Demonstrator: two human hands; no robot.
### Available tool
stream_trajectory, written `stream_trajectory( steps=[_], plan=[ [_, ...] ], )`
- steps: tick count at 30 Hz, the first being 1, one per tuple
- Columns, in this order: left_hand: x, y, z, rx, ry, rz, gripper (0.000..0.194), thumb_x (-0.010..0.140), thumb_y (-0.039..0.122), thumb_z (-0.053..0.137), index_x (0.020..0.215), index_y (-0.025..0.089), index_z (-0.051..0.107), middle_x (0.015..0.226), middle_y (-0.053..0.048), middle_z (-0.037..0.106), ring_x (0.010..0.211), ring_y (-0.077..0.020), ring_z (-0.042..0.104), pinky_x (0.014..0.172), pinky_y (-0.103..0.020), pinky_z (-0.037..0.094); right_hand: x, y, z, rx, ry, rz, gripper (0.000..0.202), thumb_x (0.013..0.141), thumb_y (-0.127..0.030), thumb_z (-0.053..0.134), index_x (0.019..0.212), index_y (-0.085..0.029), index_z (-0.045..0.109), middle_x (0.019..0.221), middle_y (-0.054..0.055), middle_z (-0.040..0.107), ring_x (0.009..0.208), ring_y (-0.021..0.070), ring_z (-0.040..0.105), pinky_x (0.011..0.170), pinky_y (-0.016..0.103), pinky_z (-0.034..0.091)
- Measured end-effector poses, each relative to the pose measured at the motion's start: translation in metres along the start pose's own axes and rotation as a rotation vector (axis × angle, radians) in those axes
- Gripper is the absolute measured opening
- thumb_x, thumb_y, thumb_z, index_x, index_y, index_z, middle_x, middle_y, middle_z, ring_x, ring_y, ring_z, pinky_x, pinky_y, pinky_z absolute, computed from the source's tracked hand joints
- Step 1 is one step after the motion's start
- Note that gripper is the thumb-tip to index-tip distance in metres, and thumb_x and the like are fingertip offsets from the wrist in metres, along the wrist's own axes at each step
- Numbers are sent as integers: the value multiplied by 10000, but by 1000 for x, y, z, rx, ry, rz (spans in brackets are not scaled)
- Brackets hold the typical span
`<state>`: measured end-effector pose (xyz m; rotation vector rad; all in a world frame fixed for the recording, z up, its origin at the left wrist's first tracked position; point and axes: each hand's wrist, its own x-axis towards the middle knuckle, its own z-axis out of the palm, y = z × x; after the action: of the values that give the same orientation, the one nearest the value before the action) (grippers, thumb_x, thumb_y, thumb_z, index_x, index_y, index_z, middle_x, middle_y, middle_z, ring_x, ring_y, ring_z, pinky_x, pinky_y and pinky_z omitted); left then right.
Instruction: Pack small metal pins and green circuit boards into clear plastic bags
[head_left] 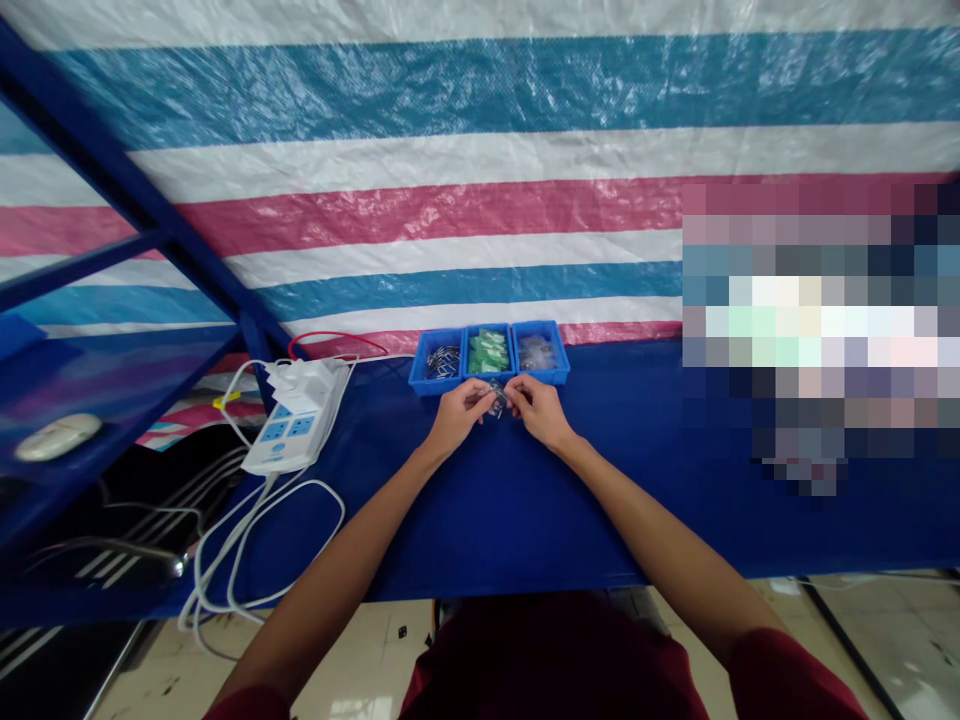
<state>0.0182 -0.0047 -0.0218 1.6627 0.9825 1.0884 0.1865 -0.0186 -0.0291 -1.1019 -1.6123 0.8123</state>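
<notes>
Just in front of the blue bins, my left hand (466,408) and my right hand (535,404) come close together, fingers pinched. Between them they hold a small clear plastic bag (498,399) with shiny dark bits showing; its details are too small to make out. Behind my left hand, the left bin (415,378) holds several small metal pieces (442,361). Green packets (488,350) fill the middle bin (471,372). Clear plastic bags (535,352) lie in the right bin (558,374), beyond my right hand.
On the blue table (517,510), a white power strip (289,425) with plugs and looped white cables (244,530) sits at left. A pale computer mouse (58,437) rests on the shelf beyond the blue frame (112,160). Striped sheeting (450,210) hangs behind. The right side is blurred out.
</notes>
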Motion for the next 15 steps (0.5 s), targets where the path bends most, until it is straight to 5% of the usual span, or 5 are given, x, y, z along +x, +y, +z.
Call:
stream_trajectory(
  steps=[5, 10, 15],
  plan=[
    [4, 0, -2, -134, 26, 3, 337, 743, 353, 701, 960, 182, 508, 653, 30, 629, 496, -91, 559, 474, -193, 453, 0, 2, -1, 19, 44, -5, 140, 846, -252, 474, 869, -190, 598, 691, -4, 601, 554, 125, 567, 604, 263, 483],
    [3, 3, -4, -196, 53, -24, 397, 745, 397, 713, 973, 209, 448, 524, 95, 536, 375, -66, 465, 399, -176, 394, -3, -4, -3, -61, -4, -161, 267, 807, -169, 513, 1046, -208, 626, 1046, 63, 605, 727, 128, 598, 656, 263, 495],
    [3, 4, -4, -211, -7, -75, 393, 813, 539, 606, 819, 146, 586, 595, 6, 549, 446, -88, 499, 406, -212, 397, -4, -8, -2, -173, 20, -212, 151, 881, -283, 535, 892, -196, 657, 923, 60, 617, 806, 160, 585, 739, 282, 479]
  ],
)
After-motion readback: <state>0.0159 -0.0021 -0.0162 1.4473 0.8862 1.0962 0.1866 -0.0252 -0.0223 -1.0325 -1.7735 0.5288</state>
